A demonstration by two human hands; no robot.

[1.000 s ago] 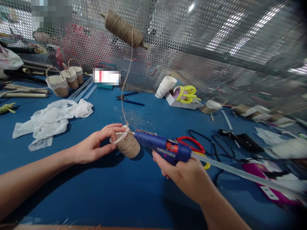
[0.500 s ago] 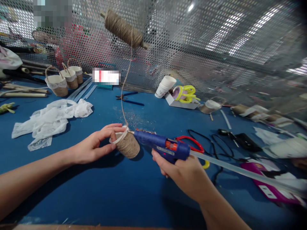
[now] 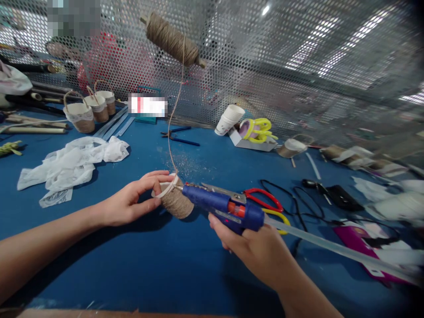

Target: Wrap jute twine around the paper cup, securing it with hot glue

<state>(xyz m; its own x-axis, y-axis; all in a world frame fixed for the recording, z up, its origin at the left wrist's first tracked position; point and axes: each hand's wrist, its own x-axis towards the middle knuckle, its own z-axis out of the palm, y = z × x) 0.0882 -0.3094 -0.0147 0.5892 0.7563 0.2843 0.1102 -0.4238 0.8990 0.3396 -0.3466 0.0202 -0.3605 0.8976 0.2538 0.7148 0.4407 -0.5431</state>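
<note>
My left hand (image 3: 141,198) grips a paper cup (image 3: 179,202) by its white rim; the cup lies tilted and its side is wrapped in brown twine. In my right hand (image 3: 247,238) is a blue hot glue gun (image 3: 212,198), its metal nozzle at the cup near the rim. A long clear glue stick (image 3: 314,238) sticks out of the gun's back. A strand of twine (image 3: 171,132) runs from the cup up to a twine spool (image 3: 172,39) on a rod. Behind the gun lie scissors (image 3: 265,198) with a red and a yellow handle, partly hidden.
White lace fabric (image 3: 73,163) lies on the left. Three small handled baskets (image 3: 82,121), pliers (image 3: 182,137) and stacked paper cups (image 3: 230,118) stand or lie farther back. On the right are a black cable (image 3: 298,198) and a purple power strip (image 3: 351,243).
The glue gun's nozzle has shifted slightly left and down along the cup's rim, and more of the scissors shows behind it. My left hand keeps its hold on the cup.
</note>
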